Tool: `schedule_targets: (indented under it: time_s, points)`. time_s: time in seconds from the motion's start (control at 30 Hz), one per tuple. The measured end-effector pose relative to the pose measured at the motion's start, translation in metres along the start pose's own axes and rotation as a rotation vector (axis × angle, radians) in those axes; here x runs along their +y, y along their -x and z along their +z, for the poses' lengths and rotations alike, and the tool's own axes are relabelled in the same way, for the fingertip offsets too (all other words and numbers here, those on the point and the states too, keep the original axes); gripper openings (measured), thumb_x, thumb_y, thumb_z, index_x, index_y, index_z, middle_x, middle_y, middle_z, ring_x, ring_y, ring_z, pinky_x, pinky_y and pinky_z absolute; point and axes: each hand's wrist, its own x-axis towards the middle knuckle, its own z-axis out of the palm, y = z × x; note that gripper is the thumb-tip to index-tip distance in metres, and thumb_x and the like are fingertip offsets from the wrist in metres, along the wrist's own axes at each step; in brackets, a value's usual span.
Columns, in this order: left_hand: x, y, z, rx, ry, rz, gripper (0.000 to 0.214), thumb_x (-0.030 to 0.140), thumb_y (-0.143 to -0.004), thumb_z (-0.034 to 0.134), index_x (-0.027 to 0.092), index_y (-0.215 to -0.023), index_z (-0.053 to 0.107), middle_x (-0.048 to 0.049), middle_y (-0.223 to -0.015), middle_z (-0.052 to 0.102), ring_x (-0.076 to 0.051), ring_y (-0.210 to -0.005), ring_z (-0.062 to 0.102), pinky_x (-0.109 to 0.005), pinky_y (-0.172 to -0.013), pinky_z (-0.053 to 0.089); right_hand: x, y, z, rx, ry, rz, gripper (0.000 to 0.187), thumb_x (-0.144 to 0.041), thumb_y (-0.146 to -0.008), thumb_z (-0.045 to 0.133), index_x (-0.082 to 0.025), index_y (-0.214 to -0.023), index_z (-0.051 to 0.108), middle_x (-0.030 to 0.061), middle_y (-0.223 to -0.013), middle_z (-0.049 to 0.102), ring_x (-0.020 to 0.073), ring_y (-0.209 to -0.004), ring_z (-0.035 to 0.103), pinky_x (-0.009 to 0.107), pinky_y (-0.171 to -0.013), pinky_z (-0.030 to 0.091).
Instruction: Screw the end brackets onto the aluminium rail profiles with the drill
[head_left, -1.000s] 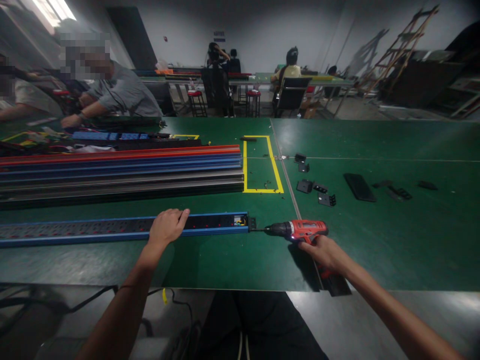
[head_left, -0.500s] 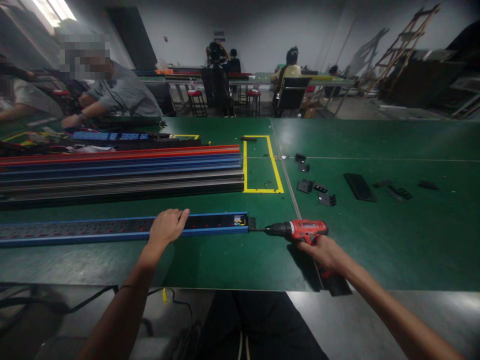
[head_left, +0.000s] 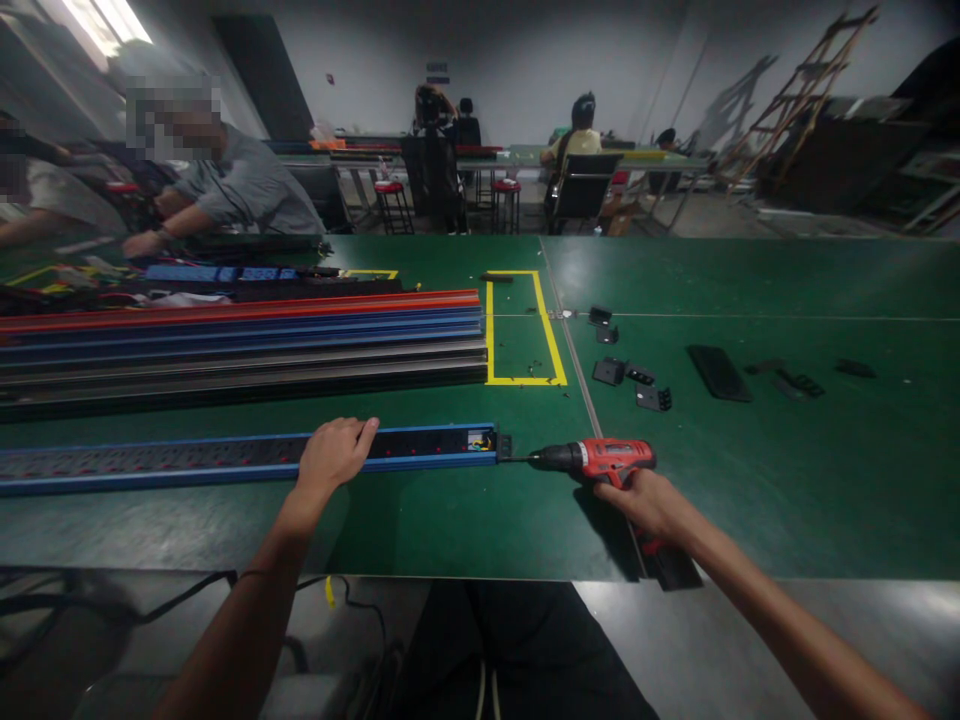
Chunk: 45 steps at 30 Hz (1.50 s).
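Worktop: green and long; I'm at its near edge, with people at other tables in the dim room behind.
Blue socket strip: lies along the near edge, its right end about mid-worktop.
Left hand: palm down on the strip, fingers loosely bent, pressing rather than clasping.
Right hand: fingers wrapped round the grip of the red drill, bit tip at the strip's right end.
Behind strip: stack of long rails, near, not touching.
Beyond drill: yellow taped box, black brackets, black plate, well apart.
Far-left corner: co-worker reaching over other parts.
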Motion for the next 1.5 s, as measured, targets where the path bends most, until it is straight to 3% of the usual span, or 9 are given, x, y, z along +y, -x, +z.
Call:
schedule_targets:
  time_s: [0.73, 0.87, 0.93, 1.0, 1.1, 1.2, 1.33, 1.5]
  points:
    - [-0.005, 0.002, 0.007, 0.009, 0.013, 0.0, 0.071, 0.053, -0.107, 0.018, 0.019, -0.08, 0.075, -0.0155, -0.084, 0.076, -0.032, -0.086, 0.073, -0.041, -0.077, 0.052, 0.001, -0.001, 0.001, -0.009, -0.017, 0.019, 0.036, -0.054, -0.081, 0.061, -0.021, -0.067, 0.064, 0.0052, -0.063, 0.068, 0.0203, -0.058, 0.062, 0.032, -0.056, 0.04]
    - [-0.003, 0.005, 0.0, 0.138, 0.075, 0.062, 0.061, 0.047, -0.107, 0.024, 0.014, -0.11, 0.075, -0.0185, -0.111, 0.077, -0.034, -0.106, 0.072, -0.047, -0.093, 0.054, 0.0, -0.001, 0.001, 0.001, -0.014, 0.015, 0.036, -0.054, -0.082, 0.061, -0.021, -0.066, 0.064, 0.0055, -0.062, 0.068, 0.0205, -0.057, 0.062, 0.032, -0.056, 0.041]
    - [0.008, 0.005, -0.01, 0.223, 0.124, 0.183, 0.054, 0.046, -0.107, 0.031, 0.013, -0.132, 0.066, -0.0194, -0.133, 0.07, -0.035, -0.129, 0.062, -0.053, -0.11, 0.046, -0.001, 0.0, 0.0, 0.0, -0.012, 0.014, 0.036, -0.053, -0.083, 0.061, -0.022, -0.066, 0.065, 0.0051, -0.061, 0.067, 0.0205, -0.058, 0.062, 0.032, -0.057, 0.041]
    - [0.029, 0.0, -0.023, 0.21, 0.176, 0.35, 0.055, 0.049, -0.105, 0.041, 0.017, -0.147, 0.055, -0.0176, -0.15, 0.059, -0.034, -0.146, 0.047, -0.056, -0.121, 0.034, -0.001, 0.001, 0.0, -0.005, -0.008, 0.011, 0.036, -0.053, -0.084, 0.06, -0.022, -0.066, 0.064, 0.0046, -0.062, 0.067, 0.0201, -0.058, 0.061, 0.032, -0.057, 0.041]
    - [0.073, -0.014, -0.036, 0.012, 0.225, 0.643, 0.071, 0.058, -0.098, 0.058, 0.027, -0.159, 0.039, -0.0125, -0.168, 0.036, -0.033, -0.155, 0.032, -0.057, -0.126, 0.027, -0.001, 0.002, -0.001, -0.015, -0.015, 0.001, 0.037, -0.053, -0.086, 0.058, -0.022, -0.066, 0.063, 0.0044, -0.063, 0.066, 0.0192, -0.057, 0.06, 0.032, -0.057, 0.041]
    - [0.113, -0.033, -0.036, -0.117, 0.252, 0.839, 0.082, 0.055, -0.091, 0.07, 0.031, -0.161, 0.034, -0.0117, -0.174, 0.02, -0.037, -0.156, 0.03, -0.058, -0.124, 0.029, -0.002, 0.003, -0.002, -0.025, -0.045, -0.005, 0.035, -0.051, -0.086, 0.06, -0.022, -0.066, 0.061, 0.0042, -0.062, 0.066, 0.018, -0.056, 0.058, 0.031, -0.055, 0.04]
    - [0.138, -0.053, -0.027, -0.208, 0.272, 0.941, 0.074, 0.043, -0.088, 0.075, 0.029, -0.154, 0.042, -0.0104, -0.174, 0.023, -0.036, -0.151, 0.039, -0.053, -0.113, 0.043, -0.004, 0.004, -0.003, -0.013, -0.04, -0.005, 0.033, -0.047, -0.084, 0.062, -0.022, -0.063, 0.058, 0.0031, -0.06, 0.063, 0.0164, -0.054, 0.054, 0.03, -0.053, 0.038]
    - [0.14, -0.056, -0.02, -0.266, 0.34, 0.933, 0.043, 0.032, -0.092, 0.068, 0.023, -0.133, 0.057, -0.0104, -0.161, 0.048, -0.03, -0.133, 0.057, -0.044, -0.102, 0.052, -0.002, 0.003, -0.002, -0.042, -0.059, 0.023, 0.033, -0.046, -0.085, 0.063, -0.021, -0.065, 0.059, 0.0036, -0.062, 0.064, 0.0161, -0.054, 0.055, 0.029, -0.053, 0.039]
